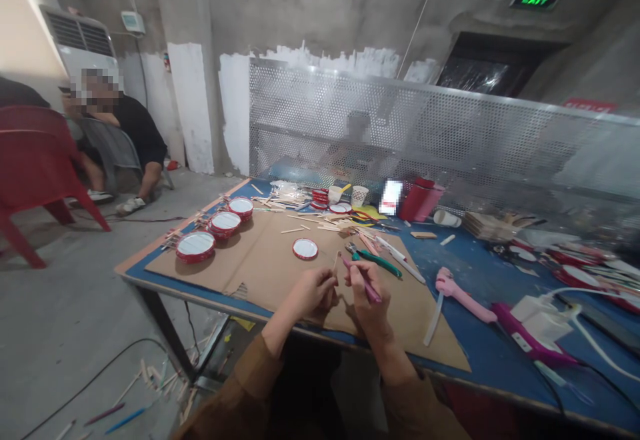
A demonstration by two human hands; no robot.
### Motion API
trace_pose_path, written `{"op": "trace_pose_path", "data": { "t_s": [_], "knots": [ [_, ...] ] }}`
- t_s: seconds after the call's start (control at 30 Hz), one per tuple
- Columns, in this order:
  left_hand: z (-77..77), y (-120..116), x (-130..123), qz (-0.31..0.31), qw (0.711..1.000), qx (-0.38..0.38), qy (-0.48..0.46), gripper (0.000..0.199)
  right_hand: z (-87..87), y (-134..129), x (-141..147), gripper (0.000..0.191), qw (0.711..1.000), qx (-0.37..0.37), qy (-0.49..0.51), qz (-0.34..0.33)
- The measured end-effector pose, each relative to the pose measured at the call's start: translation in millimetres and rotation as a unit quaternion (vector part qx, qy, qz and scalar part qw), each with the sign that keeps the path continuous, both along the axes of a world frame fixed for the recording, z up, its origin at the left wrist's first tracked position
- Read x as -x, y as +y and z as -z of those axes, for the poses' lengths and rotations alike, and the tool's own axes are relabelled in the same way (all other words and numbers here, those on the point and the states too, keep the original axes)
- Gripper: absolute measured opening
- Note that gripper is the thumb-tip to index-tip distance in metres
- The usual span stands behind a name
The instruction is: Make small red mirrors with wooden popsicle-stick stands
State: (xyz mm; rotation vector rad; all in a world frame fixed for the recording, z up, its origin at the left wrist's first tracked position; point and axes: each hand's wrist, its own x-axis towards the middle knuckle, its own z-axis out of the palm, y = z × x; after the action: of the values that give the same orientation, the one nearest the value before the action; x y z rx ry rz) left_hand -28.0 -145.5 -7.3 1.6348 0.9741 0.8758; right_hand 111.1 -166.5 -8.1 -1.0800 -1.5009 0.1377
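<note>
My left hand (320, 290) is closed, pinching a thin wooden stick (335, 263) that points up. Close beside it, my right hand (367, 287) grips a pink pen-like tool (371, 291), its tip near the stick; its exact kind is unclear. Just beyond my hands, a small round red-rimmed drum (305, 249) with a white top lies on the brown cardboard (265, 253). Green-handled pliers (377, 261) rest to the right of it. Three larger red drums with white tops, one of them the nearest drum (195, 246), stand at the left with sticks behind them.
A pink glue gun (465, 297) and a purple power strip (530, 343) with white plugs lie at the right. Loose wooden sticks (325, 222), paper cups (359, 196), a lit phone (391, 197) and a red container (417, 200) line the back. A person (133, 127) sits at the far left.
</note>
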Motion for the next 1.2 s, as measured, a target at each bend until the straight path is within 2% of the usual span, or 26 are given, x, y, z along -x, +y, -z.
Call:
{"op": "trace_pose_path", "data": {
  "t_s": [0.13,0.27,0.47,0.67,1.03,1.2],
  "knots": [
    [1.3,1.0,1.1,0.002,1.000,-0.004,0.005,0.018,0.4,0.0,-0.8,0.018,1.000,-0.004,-0.003,0.003],
    [1.9,1.2,2.5,-0.013,0.998,-0.047,0.027,0.019,1.5,0.3,-1.1,0.016,1.000,-0.006,0.002,-0.003],
    [1.4,0.9,1.7,0.005,1.000,-0.011,0.018,0.019,0.6,1.0,-0.4,0.014,1.000,-0.008,0.000,-0.015],
    [0.0,0.1,2.8,-0.007,0.999,-0.035,0.015,0.019,1.8,1.2,-1.0,0.014,1.000,0.001,0.003,-0.022],
    [1.0,1.2,1.3,0.019,1.000,0.003,-0.001,0.020,-0.8,0.5,0.1,0.015,1.000,0.005,0.009,-0.026],
    [-0.2,1.7,3.1,-0.010,0.999,-0.042,0.032,0.019,0.7,1.1,-0.4,0.015,1.000,0.005,0.011,-0.019]
  ]
}}
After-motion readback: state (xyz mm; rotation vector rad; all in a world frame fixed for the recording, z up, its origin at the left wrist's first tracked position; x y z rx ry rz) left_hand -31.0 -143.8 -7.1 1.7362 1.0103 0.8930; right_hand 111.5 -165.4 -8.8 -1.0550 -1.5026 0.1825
